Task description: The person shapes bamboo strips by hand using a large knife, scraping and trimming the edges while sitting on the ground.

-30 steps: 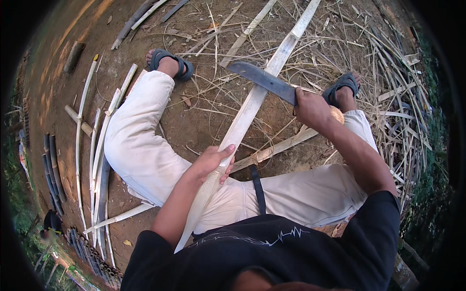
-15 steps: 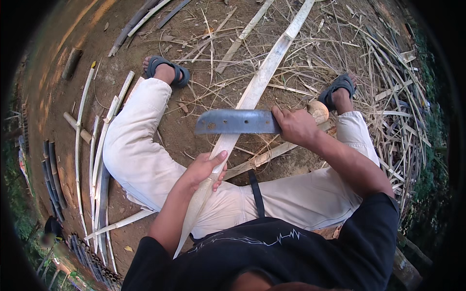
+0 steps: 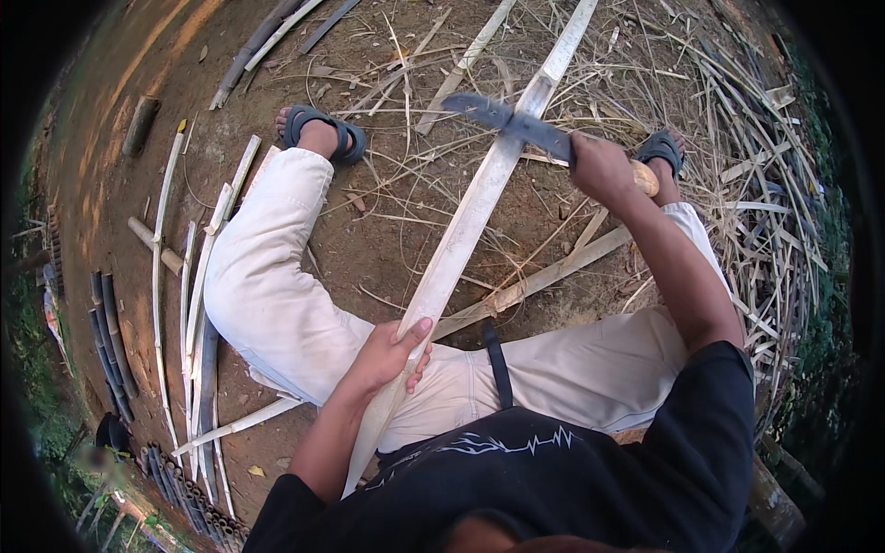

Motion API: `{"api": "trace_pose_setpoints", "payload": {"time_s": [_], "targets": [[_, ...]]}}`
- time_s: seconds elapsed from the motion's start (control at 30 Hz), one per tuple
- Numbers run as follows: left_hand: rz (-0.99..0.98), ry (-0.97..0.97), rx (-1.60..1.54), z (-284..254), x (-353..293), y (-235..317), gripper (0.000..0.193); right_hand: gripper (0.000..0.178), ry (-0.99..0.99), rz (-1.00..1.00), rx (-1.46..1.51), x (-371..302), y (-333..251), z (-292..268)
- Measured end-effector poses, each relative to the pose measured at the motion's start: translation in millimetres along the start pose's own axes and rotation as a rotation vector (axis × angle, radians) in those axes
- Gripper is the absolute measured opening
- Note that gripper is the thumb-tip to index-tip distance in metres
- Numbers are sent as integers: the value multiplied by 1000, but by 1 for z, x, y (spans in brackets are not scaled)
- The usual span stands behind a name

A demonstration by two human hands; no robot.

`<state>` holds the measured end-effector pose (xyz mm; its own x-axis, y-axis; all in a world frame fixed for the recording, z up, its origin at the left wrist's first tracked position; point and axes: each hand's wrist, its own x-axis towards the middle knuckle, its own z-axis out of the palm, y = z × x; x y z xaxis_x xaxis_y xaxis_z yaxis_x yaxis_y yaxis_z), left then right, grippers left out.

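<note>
A long pale split bamboo strip [image 3: 461, 221] slants from my lap up to the far edge of the view. My left hand [image 3: 391, 356] is closed around its near part, thumb on top. In my right hand [image 3: 604, 170] is a broad machete [image 3: 544, 136] with a dark blade and a rounded wooden handle end [image 3: 644, 178]. The blade lies across the strip well ahead of my left hand, its tip pointing left. Most of the handle is hidden in my right fist.
Another split bamboo piece [image 3: 544, 281] lies under the strip, between my legs. Heaped shavings [image 3: 756, 212] cover the ground at right. Several bamboo strips [image 3: 195, 304] lie beside my left leg, with dark bamboo poles [image 3: 109, 336] farther left. My sandalled feet are at either side.
My right hand has moved the machete away from me along the strip, and the blade has tilted. My left hand keeps its hold on the strip in nearly the same place.
</note>
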<state>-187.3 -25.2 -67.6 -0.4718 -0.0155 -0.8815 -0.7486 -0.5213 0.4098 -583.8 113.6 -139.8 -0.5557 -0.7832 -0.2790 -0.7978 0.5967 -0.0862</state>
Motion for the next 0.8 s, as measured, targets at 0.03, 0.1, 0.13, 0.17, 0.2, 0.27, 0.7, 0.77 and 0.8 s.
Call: {"api": "trace_pose_setpoints", "payload": {"time_s": [0.03, 0.1, 0.13, 0.17, 0.2, 0.27, 0.7, 0.77, 0.8], "targets": [[12, 0, 7, 3, -4, 2, 49, 19, 76, -21, -30, 8, 13, -8], [-7, 8, -16, 11, -11, 11, 49, 20, 51, -7, -67, 7, 5, -21], [-27, 11, -34, 9, -13, 11, 49, 21, -25, -10, -36, 1, -13, -22], [-39, 20, -51, 7, -14, 13, 49, 22, -92, -18, -3, -9, -31, -25], [-23, 25, -32, 6, -13, 13, 49, 23, -114, -167, -32, -22, -40, -26], [-9, 45, 13, 2, -17, 3, 49, 26, -59, -410, -77, -29, -41, -23], [-132, 33, -76, -1, -49, -15, 44, 22, -28, -192, -42, 3, 22, -21], [-119, 13, -71, -2, -49, -11, 44, 18, 29, 147, 55, 26, 69, -4], [-120, 1, -79, -1, -50, -13, 44, 20, -1, 150, 56, 25, 80, 0]]}}
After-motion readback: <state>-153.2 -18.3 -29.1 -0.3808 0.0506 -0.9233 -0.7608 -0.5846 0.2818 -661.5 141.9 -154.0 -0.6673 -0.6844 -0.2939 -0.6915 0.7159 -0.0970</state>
